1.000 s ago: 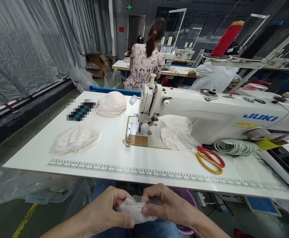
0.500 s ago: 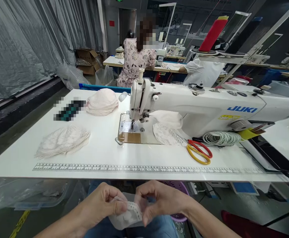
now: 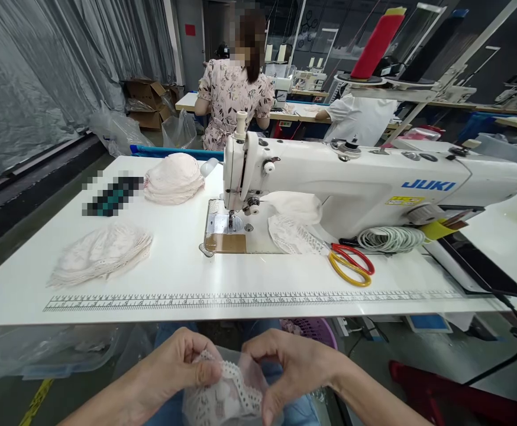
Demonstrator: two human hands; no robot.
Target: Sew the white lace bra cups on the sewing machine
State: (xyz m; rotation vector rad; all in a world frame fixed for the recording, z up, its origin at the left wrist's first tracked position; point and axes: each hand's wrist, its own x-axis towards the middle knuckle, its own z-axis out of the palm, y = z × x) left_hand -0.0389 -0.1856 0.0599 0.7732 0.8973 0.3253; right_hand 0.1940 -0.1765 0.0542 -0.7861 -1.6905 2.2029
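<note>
Below the table edge, over my lap, I hold a sheer white lace fabric piece (image 3: pixel 229 387) with a scalloped, holed trim. My left hand (image 3: pixel 187 367) pinches its left side between thumb and fingers. On the right side, my right hand (image 3: pixel 287 370) grips the sheer part, thumb low and fingers curled behind the cloth. Beyond my hands stands a white sewing machine (image 3: pixel 351 183), its needle area (image 3: pixel 230 222) without cloth under it. White lace pieces (image 3: pixel 291 231) lie under the machine's arm, touching scissors (image 3: pixel 351 263) with red and yellow handles.
A lace stack (image 3: pixel 103 251) and a pale pink fabric stack (image 3: pixel 174 178) lie on the left of the table. A coil of pale cord (image 3: pixel 391 239) sits by the machine. A printed ruler (image 3: pixel 241 300) runs along the front edge. A purple basket (image 3: pixel 316 331) stands below. Co-workers sit beyond.
The lace piece has been spread wider and lower between my hands, showing more of its trim. My right hand has shifted slightly right and down. The view has turned a little.
</note>
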